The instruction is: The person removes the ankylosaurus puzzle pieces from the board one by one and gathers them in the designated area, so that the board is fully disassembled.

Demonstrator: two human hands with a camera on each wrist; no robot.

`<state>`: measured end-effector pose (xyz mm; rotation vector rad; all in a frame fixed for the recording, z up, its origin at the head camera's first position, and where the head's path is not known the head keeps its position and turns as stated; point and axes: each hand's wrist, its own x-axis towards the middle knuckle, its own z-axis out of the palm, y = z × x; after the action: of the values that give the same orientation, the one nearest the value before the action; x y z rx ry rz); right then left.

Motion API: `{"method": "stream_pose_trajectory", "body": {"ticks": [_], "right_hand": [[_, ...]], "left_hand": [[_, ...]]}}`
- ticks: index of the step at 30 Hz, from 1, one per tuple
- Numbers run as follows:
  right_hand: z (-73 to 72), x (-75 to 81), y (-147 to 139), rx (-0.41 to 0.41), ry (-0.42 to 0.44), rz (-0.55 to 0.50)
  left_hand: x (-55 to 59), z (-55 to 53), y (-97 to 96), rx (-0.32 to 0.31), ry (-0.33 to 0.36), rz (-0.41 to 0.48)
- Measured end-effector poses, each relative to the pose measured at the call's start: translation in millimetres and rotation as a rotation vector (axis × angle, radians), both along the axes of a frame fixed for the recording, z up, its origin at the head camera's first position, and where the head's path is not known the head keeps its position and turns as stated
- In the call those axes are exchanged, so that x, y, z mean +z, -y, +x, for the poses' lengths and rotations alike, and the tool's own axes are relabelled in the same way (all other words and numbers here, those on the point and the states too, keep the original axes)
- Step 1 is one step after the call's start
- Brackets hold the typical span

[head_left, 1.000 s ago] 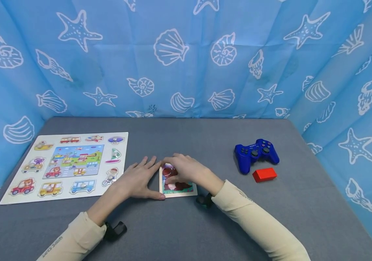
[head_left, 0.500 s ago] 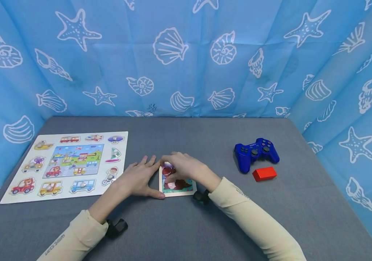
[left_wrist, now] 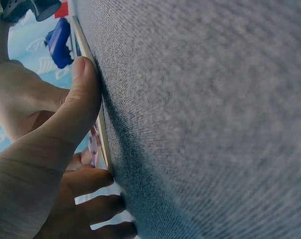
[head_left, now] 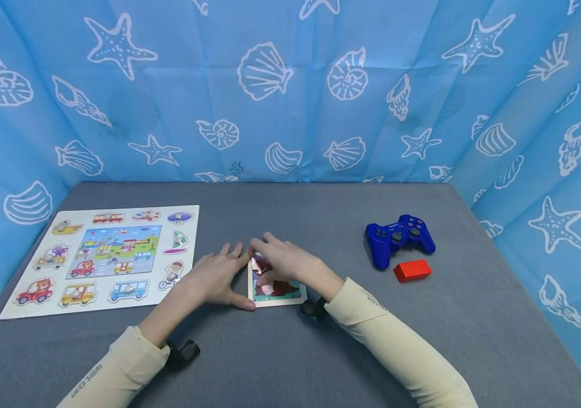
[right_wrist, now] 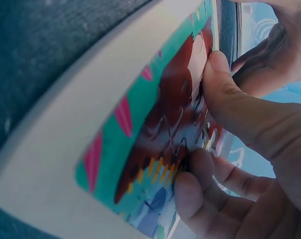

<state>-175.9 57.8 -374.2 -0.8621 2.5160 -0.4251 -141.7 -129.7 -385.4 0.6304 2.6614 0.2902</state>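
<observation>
A small wooden-framed jigsaw puzzle (head_left: 280,298) with a dark red dinosaur on teal lies on the grey table. My left hand (head_left: 213,280) spreads along its left side, thumb at the near corner and index finger by the far one. In the left wrist view, the left thumb (left_wrist: 85,84) rests against the frame's edge. Over the puzzle's far part, my right hand (head_left: 285,262) has its fingers curled, pinching a puzzle piece (head_left: 261,264) at the upper left, which catches a bright glare. In the right wrist view, thumb and fingertips are right on the picture (right_wrist: 165,119).
A large white vehicle peg puzzle (head_left: 101,306) lies at the left. To the right sit a blue game controller (head_left: 399,238) and a red block (head_left: 412,271). A blue shell-print curtain (head_left: 290,124) stands behind the grey table (head_left: 270,357).
My right fingers have risen slightly at the puzzle's upper left, and the piece there has tilted, now showing a glare. My left hand holds its place.
</observation>
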Motion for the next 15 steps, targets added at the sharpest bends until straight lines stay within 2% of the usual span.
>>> {"method": "stream_pose_trajectory", "body": {"ticks": [8, 15], "right_hand": [[1.3, -1.7, -1.7, -0.004, -0.003, -0.071], [1.2, -6.1, -4.7, -0.022, -0.021, -0.088]], "left_hand": [[0.5, 0.2, -1.3, 0.001, -0.012, -0.007], [0.3, -0.8, -0.5, -0.010, -0.003, 0.006]]}}
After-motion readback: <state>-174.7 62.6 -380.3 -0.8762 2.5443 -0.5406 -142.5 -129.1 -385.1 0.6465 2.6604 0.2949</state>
